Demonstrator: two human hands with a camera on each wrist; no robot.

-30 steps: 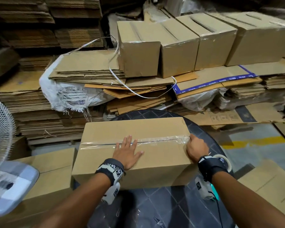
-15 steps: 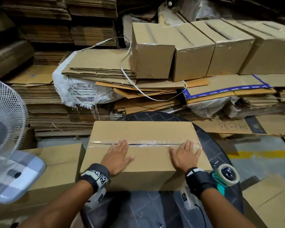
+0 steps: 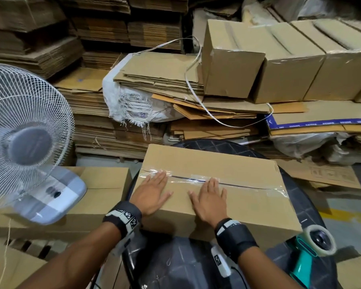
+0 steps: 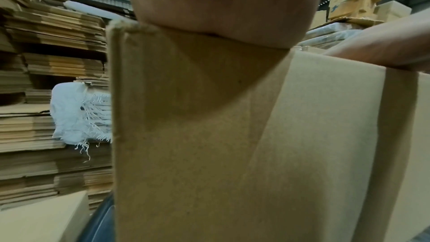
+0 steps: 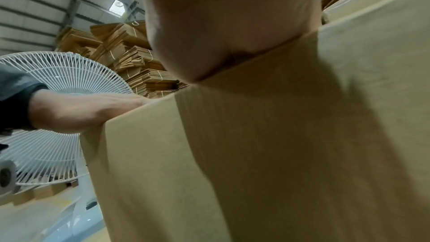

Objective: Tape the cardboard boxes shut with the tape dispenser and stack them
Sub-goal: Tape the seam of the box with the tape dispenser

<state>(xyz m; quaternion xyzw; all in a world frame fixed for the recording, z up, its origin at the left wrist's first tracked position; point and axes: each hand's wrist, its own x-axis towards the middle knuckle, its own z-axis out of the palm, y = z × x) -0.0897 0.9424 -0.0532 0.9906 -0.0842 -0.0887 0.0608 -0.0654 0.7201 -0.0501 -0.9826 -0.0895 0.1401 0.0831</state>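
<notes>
A brown cardboard box [image 3: 238, 167] lies on a dark round table [image 3: 175, 265], its top seam covered by a strip of clear tape [image 3: 258, 185]. My left hand [image 3: 152, 189] presses flat on the box's left part, fingertips on the tape. My right hand [image 3: 209, 198] lies flat near the middle, fingers straight and reaching the seam. Both wrist views show only a palm heel on the box's near edge [image 4: 209, 135] [image 5: 279, 135]. A teal tape dispenser [image 3: 313, 253] with a clear roll rests on the table at the box's right front corner, untouched.
A white fan [image 3: 23, 134] stands close on the left above another closed box [image 3: 104, 184]. Behind the table, several taped boxes [image 3: 279, 65] sit on piles of flattened cardboard [image 3: 161, 78], with a white sack [image 3: 129, 103] and a loose strap [image 3: 196, 94].
My right hand has slid left along the taped seam from the box's right end to its middle. The left hand has moved a little left. My view has swung left and nearer.
</notes>
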